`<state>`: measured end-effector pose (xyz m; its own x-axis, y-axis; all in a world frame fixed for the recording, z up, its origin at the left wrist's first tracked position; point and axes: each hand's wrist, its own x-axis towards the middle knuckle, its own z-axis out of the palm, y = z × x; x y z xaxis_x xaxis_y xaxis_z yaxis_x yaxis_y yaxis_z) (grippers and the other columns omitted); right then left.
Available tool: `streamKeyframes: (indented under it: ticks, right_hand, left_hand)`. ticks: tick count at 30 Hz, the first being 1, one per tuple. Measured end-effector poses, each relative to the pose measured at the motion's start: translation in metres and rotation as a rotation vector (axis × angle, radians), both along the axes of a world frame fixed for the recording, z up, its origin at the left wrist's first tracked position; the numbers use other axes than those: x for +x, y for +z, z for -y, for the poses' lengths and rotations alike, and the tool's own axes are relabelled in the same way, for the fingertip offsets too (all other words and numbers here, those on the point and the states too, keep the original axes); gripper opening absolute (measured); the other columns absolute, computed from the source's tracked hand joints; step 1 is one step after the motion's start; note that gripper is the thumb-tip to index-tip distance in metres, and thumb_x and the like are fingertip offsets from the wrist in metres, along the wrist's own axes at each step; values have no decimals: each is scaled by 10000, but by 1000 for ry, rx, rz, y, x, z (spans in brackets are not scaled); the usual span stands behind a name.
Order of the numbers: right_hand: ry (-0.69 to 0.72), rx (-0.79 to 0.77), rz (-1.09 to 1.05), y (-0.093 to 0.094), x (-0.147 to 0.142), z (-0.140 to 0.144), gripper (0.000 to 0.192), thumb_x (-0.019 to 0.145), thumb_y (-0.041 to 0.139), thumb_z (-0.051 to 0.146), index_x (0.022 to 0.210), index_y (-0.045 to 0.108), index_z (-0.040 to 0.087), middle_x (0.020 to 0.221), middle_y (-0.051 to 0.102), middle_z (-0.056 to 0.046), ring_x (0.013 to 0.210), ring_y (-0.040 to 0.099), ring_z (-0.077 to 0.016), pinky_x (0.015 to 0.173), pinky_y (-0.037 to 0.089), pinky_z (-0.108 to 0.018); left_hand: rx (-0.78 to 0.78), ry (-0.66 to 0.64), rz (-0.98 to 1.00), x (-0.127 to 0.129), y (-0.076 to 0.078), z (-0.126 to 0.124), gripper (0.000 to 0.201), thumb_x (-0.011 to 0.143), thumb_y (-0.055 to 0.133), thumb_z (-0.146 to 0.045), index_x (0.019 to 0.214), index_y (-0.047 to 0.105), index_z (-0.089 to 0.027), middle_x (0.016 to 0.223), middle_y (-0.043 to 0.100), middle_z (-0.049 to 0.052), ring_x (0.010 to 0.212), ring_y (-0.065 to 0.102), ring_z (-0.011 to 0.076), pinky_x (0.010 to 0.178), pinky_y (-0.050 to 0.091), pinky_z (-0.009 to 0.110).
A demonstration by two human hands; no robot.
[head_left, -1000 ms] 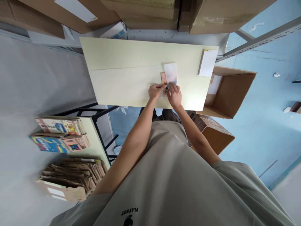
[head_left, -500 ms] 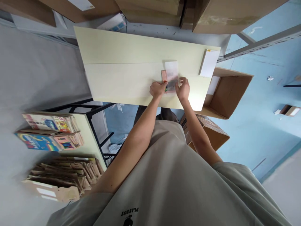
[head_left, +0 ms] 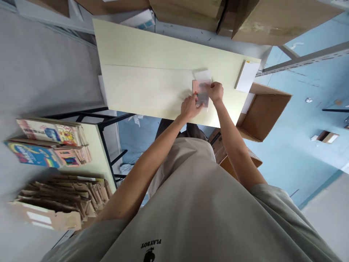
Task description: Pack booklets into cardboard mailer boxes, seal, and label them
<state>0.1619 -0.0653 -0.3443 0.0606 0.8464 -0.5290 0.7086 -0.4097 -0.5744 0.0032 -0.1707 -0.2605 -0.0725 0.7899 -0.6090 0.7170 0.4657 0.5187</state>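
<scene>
On the pale table (head_left: 141, 47) lies a small pink booklet or card (head_left: 195, 86), partly covered by a translucent plastic sleeve (head_left: 204, 95). A white flap (head_left: 203, 75) shows at the sleeve's far end. My left hand (head_left: 190, 107) grips the pink piece at its near left corner, index finger on its left side and thumb along the near edge. With thumb and fingers closed, my right hand (head_left: 216, 91) pinches the sleeve's right edge. Whether the pink piece is fully inside the sleeve, I cannot tell.
A white pad or stack (head_left: 247, 75) lies at the table's right end. An open cardboard box (head_left: 268, 111) stands beyond it. Large cartons (head_left: 188, 16) line the far side. At left, a lower table holds colourful books (head_left: 51, 134) and a box of folded cardboard (head_left: 62, 198).
My right hand has moved from the sleeve's near right corner up its right edge and now pinches it. My left thumb has swung out along the near edge. The view has shifted slightly.
</scene>
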Motion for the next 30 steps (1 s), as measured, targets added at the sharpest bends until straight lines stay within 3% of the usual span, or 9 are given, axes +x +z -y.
streamKeyframes:
  ticks: [4,7,10,13,15,19,21,24,30]
  right_hand:
    - [3,-39,3,5,-2,-5,323,1004,779,481,852,550,310,855,727,-65,1099,781,-368,1135,657,-670]
    - [40,-32,-11,6,0,-8,337,1014,766,541,873,577,302,860,734,-76,1093,805,-384,1150,657,-704]
    - [164,-18,-8,19,8,-10,301,1066,712,551,997,661,264,935,785,-118,1178,817,-401,1170,657,-708]
    - [369,106,8,47,18,-12,361,1142,614,515,1292,713,201,1279,835,-217,1459,747,-441,1268,596,-751]
    - [564,209,7,67,22,-12,423,1175,553,460,1463,697,186,1603,740,-241,1693,580,-453,1384,477,-791]
    - [1063,229,-87,85,12,-18,475,1131,479,219,1534,730,222,1894,556,-87,1891,296,-346,1557,210,-707]
    - [1212,182,-103,78,5,-26,529,1083,460,130,1506,761,233,1889,576,-37,1891,303,-298,1573,189,-649]
    - [1247,105,-32,61,1,-48,491,1107,484,140,1485,786,222,1817,664,-47,1848,406,-309,1539,291,-662]
    - [1244,85,48,63,7,-94,392,1207,646,545,1421,866,302,1611,812,-43,1672,611,-407,1411,467,-721]
  left_hand:
    - [50,-157,-123,31,10,14,813,984,961,-639,1549,711,-110,1809,536,342,1575,585,542,1280,554,651]
    - [53,-123,-134,47,6,16,767,1097,822,-594,1588,653,-29,1817,477,419,1563,581,558,1260,562,677]
    - [108,-72,-79,46,-2,18,612,1169,693,-514,1572,666,-54,1784,524,401,1522,626,532,1218,601,657]
    - [151,-49,-40,39,-10,23,473,1179,651,-413,1526,707,-95,1676,634,354,1468,674,502,1159,647,606]
    - [173,-48,-33,35,-15,27,418,1172,644,-361,1503,721,-118,1630,668,328,1455,683,492,1123,668,581]
    - [215,-63,-21,33,-21,32,326,1159,641,-277,1450,734,-166,1592,696,291,1479,665,475,1112,679,562]
    - [212,-75,-4,31,-22,34,295,1153,628,-227,1421,733,-162,1575,691,291,1509,654,475,1136,668,560]
    - [208,-76,31,24,-23,37,254,1154,606,-189,1374,723,-137,1515,691,296,1494,681,463,1173,647,544]
    - [236,36,146,-1,-29,49,201,1212,523,-288,1256,696,-194,1350,753,216,1219,798,356,1075,664,464]
